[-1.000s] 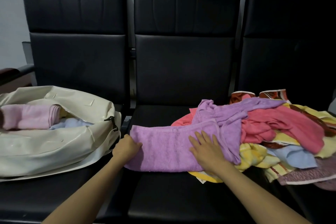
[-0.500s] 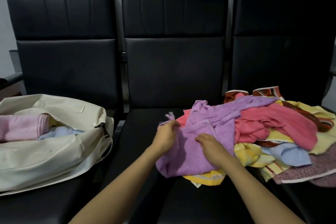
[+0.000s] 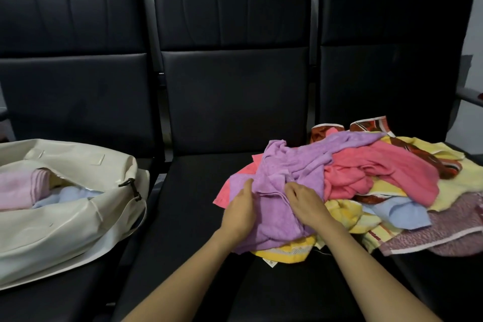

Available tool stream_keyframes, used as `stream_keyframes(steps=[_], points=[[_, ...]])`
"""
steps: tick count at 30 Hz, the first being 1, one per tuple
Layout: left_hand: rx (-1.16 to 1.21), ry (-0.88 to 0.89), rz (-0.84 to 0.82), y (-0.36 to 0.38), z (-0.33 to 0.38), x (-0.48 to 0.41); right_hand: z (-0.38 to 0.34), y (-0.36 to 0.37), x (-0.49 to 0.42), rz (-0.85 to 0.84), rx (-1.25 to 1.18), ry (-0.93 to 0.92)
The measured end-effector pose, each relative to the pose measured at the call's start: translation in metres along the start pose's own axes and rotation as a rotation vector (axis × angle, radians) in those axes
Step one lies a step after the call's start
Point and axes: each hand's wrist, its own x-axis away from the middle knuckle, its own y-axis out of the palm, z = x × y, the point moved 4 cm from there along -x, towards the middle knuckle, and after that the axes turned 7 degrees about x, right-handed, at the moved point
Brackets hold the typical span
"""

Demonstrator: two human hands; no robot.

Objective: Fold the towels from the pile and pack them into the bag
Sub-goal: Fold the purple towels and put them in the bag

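Both hands have drawn close together since a second ago. Back then the purple towel [image 3: 274, 230] lay stretched flat across the middle seat [image 3: 196, 230], with the left hand [image 3: 240, 210] out at its left end. Now that end has been carried over to the right, and the cloth sits bunched at the near left edge of the pile [image 3: 392, 172].

The left hand grips the towel's left side, thumb up on top and fingers tucked into the fabric. The right hand [image 3: 307, 206] is just beside it, its fingers curled down and pinching a fold of the same towel. The towel's far part trails up over the heap, across a coral-pink towel [image 3: 366, 165]. Its near edge lies on a yellow towel [image 3: 285, 249].

The pile spreads from the right part of the middle seat onto the right seat. Well apart on the left seat, the cream bag [image 3: 65, 222] lies open, with a folded pink towel [image 3: 21, 188] and a pale blue one [image 3: 70, 195] inside it.
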Motion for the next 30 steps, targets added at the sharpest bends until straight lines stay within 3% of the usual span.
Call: stream_keyframes(steps=[6, 9, 11, 14, 19, 24, 30], points=[[-0.035, -0.106, 0.147, -0.029, -0.033, 0.010, -0.009, 0.007, -0.001, 0.002, 0.059, 0.000], [0.059, -0.195, 0.122, -0.030, -0.043, 0.011, -0.015, -0.003, -0.010, 0.108, -0.111, -0.007], [0.115, -0.256, 0.081, -0.027, -0.046, 0.013, -0.007, -0.012, -0.014, 0.173, -0.217, 0.083], [0.181, -0.330, 0.027, -0.022, -0.043, 0.013, 0.012, -0.014, -0.014, 0.124, -0.117, 0.227], [0.358, -0.487, 0.004, -0.021, -0.039, 0.004, 0.005, -0.011, -0.009, 0.065, -0.072, 0.124], [0.561, -0.608, -0.023, -0.014, -0.025, -0.005, -0.005, -0.014, -0.007, 0.036, -0.274, 0.099], [0.721, -0.654, -0.061, -0.011, -0.020, -0.007, 0.010, -0.012, 0.001, 0.029, -0.119, 0.101]])
